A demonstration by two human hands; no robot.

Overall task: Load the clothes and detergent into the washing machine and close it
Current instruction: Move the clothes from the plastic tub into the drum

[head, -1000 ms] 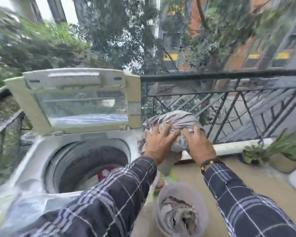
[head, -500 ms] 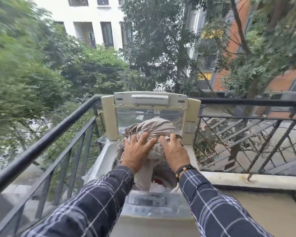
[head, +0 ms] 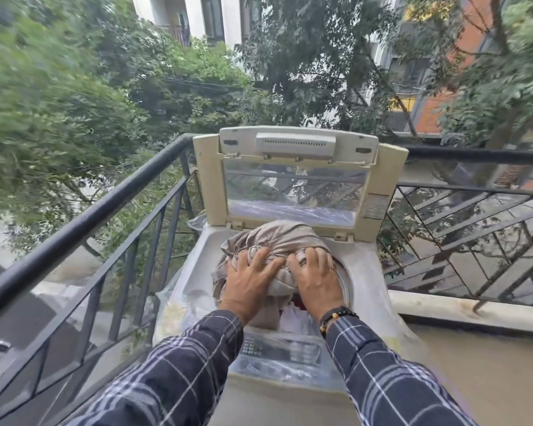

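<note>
Clothes (head: 274,238): beige bundle in washing machine (head: 362,272) drum mouth, partly inside; open lid (head: 290,179) upright behind.
Left grip (head: 250,279): fingers curled into bundle's left side, holding it from above.
Right grip (head: 317,281): fingers curled into bundle's right side, likewise holding.

A black metal railing (head: 83,222) borders the balcony, with green trees (head: 53,96) and buildings (head: 216,16) beyond
</note>
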